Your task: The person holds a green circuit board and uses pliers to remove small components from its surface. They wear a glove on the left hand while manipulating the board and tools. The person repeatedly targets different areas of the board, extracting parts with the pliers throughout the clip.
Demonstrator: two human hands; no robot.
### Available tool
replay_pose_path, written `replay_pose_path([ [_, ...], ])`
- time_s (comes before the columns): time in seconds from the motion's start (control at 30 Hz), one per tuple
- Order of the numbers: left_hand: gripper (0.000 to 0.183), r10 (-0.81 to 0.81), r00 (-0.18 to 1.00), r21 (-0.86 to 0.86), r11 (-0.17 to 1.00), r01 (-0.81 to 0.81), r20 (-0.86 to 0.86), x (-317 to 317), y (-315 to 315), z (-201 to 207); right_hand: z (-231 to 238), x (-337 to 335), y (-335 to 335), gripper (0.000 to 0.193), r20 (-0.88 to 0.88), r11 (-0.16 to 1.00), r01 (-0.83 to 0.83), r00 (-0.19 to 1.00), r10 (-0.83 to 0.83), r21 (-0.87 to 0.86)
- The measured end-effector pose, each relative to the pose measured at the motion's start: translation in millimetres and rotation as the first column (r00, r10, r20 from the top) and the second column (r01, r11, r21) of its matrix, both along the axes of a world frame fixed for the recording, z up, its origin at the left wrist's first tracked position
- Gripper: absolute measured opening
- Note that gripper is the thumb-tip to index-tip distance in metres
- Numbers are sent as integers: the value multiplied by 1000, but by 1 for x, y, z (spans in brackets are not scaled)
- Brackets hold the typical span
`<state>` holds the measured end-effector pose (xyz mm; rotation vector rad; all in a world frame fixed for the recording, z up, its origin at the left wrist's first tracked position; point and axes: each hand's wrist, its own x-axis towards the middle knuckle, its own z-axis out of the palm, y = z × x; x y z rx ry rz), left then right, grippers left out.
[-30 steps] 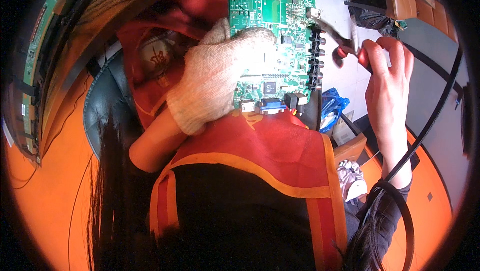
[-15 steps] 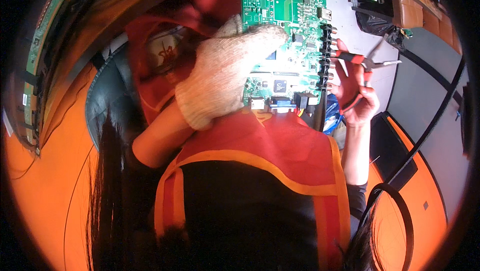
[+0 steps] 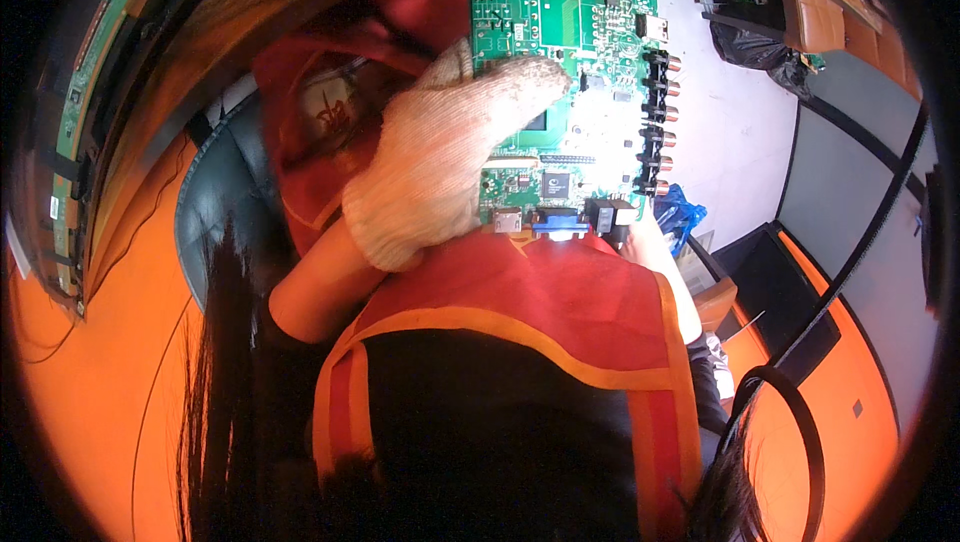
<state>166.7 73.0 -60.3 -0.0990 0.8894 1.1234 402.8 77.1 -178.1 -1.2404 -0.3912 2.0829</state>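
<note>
In my left hand (image 3: 430,157), which wears a dirty white knit glove, is a green circuit board (image 3: 505,42). The thumb lies across the board's face and the fingers go behind its left edge. A row of round coppery jacks (image 3: 662,127) lines the board's right edge. A blue video connector (image 3: 560,224) sits on the near edge beside a black socket (image 3: 606,217). My bare right forearm (image 3: 672,272) reaches up to the board's lower right corner. The right hand goes under the board there, so its fingers are hidden. No pliers show now.
Part of another green circuit board (image 3: 85,82) shows along the left rim. A dark chair (image 3: 225,212) stands at the left. Black plastic bags (image 3: 755,52) lie at the far right, and a blue bag (image 3: 680,217) is beyond my right forearm. A black cable (image 3: 850,272) crosses the right side.
My right hand, with the red-handled pliers in it, has gone from beside the jacks down and under the board. The board has shifted slightly left and toward me, still in my left hand.
</note>
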Motion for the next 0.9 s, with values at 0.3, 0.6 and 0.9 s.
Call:
replay_pose_path([
  [0.3,20,8,1000,63,998,-9,1,1,4,1,-2,-4,3,13,-25,1000,3,1000,-3,-9],
  [0.6,24,11,999,42,999,-9,-50,-1,1,3,93,-3,29,22,697,824,-388,717,-11,412],
  [0.9,25,59,985,28,998,-56,-159,7,2,2,187,8,51,30,925,155,-983,-149,-349,-99],
])
